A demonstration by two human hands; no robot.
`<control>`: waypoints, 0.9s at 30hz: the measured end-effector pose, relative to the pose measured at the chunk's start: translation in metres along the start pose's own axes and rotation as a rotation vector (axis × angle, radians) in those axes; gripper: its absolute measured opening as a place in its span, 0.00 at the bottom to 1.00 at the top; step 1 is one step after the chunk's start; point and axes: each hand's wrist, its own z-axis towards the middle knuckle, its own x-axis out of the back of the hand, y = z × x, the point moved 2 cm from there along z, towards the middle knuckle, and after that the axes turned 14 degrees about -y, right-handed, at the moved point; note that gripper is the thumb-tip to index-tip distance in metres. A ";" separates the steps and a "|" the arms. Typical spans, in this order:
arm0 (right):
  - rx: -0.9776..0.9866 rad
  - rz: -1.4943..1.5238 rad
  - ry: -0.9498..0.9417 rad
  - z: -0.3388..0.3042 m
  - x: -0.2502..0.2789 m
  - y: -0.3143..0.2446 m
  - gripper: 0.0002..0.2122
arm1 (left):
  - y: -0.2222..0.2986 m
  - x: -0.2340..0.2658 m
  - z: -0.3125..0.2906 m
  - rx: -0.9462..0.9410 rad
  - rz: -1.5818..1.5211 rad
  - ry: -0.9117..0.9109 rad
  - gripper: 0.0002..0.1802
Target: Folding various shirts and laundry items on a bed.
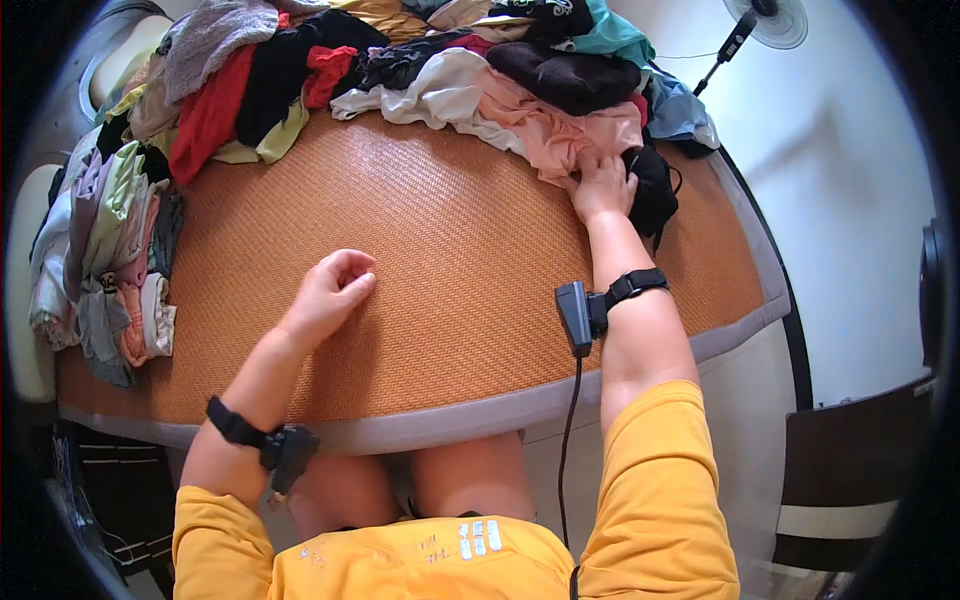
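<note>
On woven orange mat: left hand rested, grip loosely curled, nothing held. Right hand laid on pink garment, fingers spread, beside black garment. Folded stack kept at left.

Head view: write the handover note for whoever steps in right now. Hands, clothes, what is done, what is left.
Right hand: stretched out, fingers on the pink garment at the near edge of the unsorted clothes pile, beside a black garment. Nothing lifted yet.
Left hand: loosely curled, holds nothing, resting on the woven mat.
Done: a stack of folded clothes lies along the mat's left edge.
Left: the large mixed pile across the far side remains unfolded.
</note>
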 end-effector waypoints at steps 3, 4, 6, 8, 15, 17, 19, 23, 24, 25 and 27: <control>0.188 -0.071 0.099 0.002 -0.021 0.007 0.16 | 0.015 -0.018 0.013 -0.045 0.300 0.023 0.11; 0.271 -0.095 0.145 -0.004 -0.017 -0.008 0.16 | 0.015 -0.018 0.011 -0.046 0.276 0.037 0.11; 0.182 0.240 -0.034 -0.005 -0.006 -0.035 0.15 | 0.012 -0.017 0.007 -0.049 0.226 0.067 0.11; 0.038 0.535 0.088 -0.004 -0.009 -0.047 0.12 | 0.007 -0.014 0.004 -0.048 0.042 0.019 0.10; 0.452 0.282 0.280 -0.015 0.007 -0.096 0.07 | -0.012 0.002 0.006 -0.094 -0.477 0.059 0.17; 0.748 0.123 0.302 -0.056 0.012 -0.148 0.04 | -0.014 0.008 0.005 -0.116 -0.759 0.045 0.22; 1.129 0.739 0.112 -0.123 0.039 -0.183 0.04 | -0.014 0.018 0.002 -0.124 -1.081 0.019 0.28; 1.456 0.799 -0.291 -0.216 0.046 -0.209 0.13 | 0.020 0.003 0.000 -0.178 -0.984 -0.089 0.24; 1.529 0.817 -0.296 -0.222 0.057 -0.209 0.17 | 0.002 0.013 -0.001 -0.174 -0.739 0.016 0.22; 1.495 0.911 -0.377 -0.219 0.056 -0.212 0.19 | -0.032 0.027 0.001 -0.110 -0.668 0.068 0.26; 1.346 0.842 -0.296 -0.197 0.053 -0.193 0.22 | -0.019 0.021 -0.005 -0.137 -0.786 0.111 0.26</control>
